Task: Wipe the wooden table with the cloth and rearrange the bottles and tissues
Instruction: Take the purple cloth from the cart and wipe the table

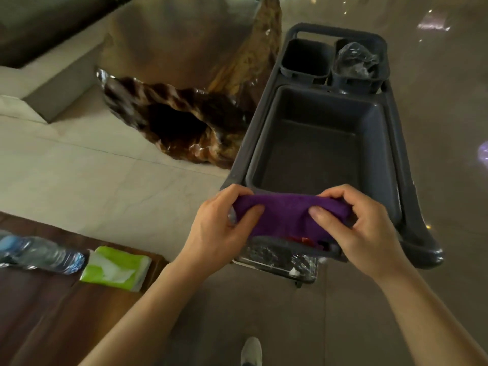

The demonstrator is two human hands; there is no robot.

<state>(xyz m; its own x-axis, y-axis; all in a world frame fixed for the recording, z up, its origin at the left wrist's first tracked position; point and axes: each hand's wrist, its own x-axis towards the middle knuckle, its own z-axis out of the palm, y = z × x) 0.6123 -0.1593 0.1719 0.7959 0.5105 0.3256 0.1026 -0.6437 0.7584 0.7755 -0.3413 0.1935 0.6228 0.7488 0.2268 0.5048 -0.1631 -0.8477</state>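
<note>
Nearest of all, a white shoe [250, 350] is showing at the bottom edge on the shiny floor [330, 313], with open floor lying between the two forearms. To the near left, the wooden table [52, 313] is ending in a corner just left of the left forearm. A green tissue pack [116, 269] is lying flat close to that far edge, and a clear plastic bottle [39, 253] is lying on its side just left of the pack, running off the left edge of the view.

Farther in, both hands are gripping a purple cloth [286, 215] over the near end of a grey cart [414, 207]. The left hand [219, 228] is clamping the cloth's left end, fingers curled over it and thumb pressing from the near side. The right hand [361, 231] is pinching the right end the same way. The cloth is being held bunched between them, above the cart's near rim.

Beyond the hands, a large grey tub [317, 143] is sitting open in the cart. At the cart's far end, two small bins are standing side by side, the left bin [303, 59] dark inside and the right bin [356, 64] holding crumpled clear plastic. Left of the cart, a glossy brown carved wooden piece [184, 122] is resting on pale flooring [92, 175], touching or nearly touching the cart's left side. Bare floor is stretching away on the cart's right.
</note>
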